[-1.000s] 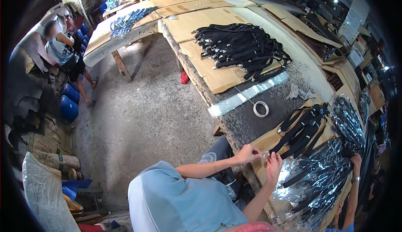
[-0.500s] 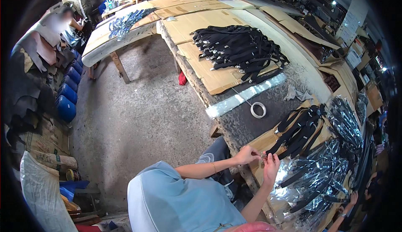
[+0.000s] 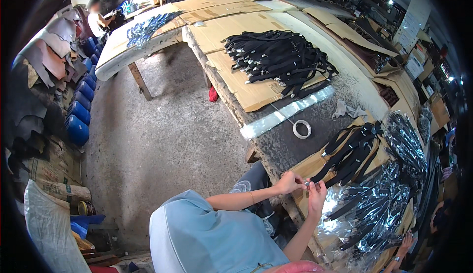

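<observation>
My left hand [image 3: 290, 182] and my right hand [image 3: 316, 197] meet over the table's near edge, fingertips pinched close together. Between them is the small metal clip [image 3: 307, 183] at the end of a black strap. That strap runs up into a loose bundle of black straps [image 3: 352, 152] on a cardboard sheet. Below and right of my right hand lie straps in shiny clear plastic sleeves [image 3: 379, 209]. The fingers partly hide the clip.
A large pile of black straps [image 3: 281, 58] covers cardboard farther along. Nearer are a clear plastic strip [image 3: 290, 112], a white ring-shaped roll [image 3: 301, 129] and a grey cloth [image 3: 348, 109]. Another person's hand [image 3: 407, 244] touches the sleeves at lower right. Blue drums [image 3: 78, 122] line the left.
My hands stay nearly in place, fingers shifting slightly around the clip. The other person's hand at lower right has moved a little left and down. A person at far left now sits more upright.
</observation>
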A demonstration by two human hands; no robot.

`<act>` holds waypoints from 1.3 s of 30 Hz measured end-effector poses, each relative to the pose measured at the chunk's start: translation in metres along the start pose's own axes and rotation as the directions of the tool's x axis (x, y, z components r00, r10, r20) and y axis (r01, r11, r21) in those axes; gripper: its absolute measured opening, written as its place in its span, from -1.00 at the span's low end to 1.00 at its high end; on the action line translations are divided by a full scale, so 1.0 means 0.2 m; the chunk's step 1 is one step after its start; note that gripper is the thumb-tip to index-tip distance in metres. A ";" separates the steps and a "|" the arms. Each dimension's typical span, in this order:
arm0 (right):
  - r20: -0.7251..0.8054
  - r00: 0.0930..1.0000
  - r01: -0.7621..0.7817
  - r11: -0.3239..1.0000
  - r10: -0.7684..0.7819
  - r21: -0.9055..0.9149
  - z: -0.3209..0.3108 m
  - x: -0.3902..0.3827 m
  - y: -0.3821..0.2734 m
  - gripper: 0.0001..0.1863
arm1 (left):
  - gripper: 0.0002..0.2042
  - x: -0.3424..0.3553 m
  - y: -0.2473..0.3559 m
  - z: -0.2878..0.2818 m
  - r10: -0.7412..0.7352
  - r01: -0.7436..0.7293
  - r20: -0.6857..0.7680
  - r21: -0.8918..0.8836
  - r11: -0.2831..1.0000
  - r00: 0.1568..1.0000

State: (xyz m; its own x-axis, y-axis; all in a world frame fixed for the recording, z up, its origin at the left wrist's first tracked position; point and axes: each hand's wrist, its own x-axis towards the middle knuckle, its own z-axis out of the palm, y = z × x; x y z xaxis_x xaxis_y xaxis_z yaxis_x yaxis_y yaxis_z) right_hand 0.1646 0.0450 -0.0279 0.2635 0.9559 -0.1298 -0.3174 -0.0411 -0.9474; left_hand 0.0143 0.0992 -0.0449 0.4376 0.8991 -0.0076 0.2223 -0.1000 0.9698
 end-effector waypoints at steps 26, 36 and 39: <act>0.033 0.999 0.014 0.979 -0.007 -0.203 -0.07 0.01 0.02 -0.81 | -0.83 0.03 -0.06 0.03 -0.039 0.025 0.171 0.079 0.997 0.985; 0.047 0.998 -0.021 0.987 0.029 -0.162 -0.08 0.00 0.01 -0.86 | -0.81 0.03 -0.08 0.05 -0.020 0.007 0.167 0.079 0.997 0.986; 0.030 1.000 0.009 0.989 -0.005 -0.146 -0.07 -0.01 0.00 -0.85 | -0.81 0.02 -0.08 0.05 0.000 0.003 0.152 -0.017 1.000 0.988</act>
State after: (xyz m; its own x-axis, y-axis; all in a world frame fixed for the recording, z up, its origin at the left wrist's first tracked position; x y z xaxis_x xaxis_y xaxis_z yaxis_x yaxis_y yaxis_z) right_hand 0.1773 0.0391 -0.0322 0.2375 0.9644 -0.1166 -0.1789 -0.0745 -0.9810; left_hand 0.0200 0.1003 -0.0635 0.5651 0.8238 -0.0447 0.2091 -0.0906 0.9737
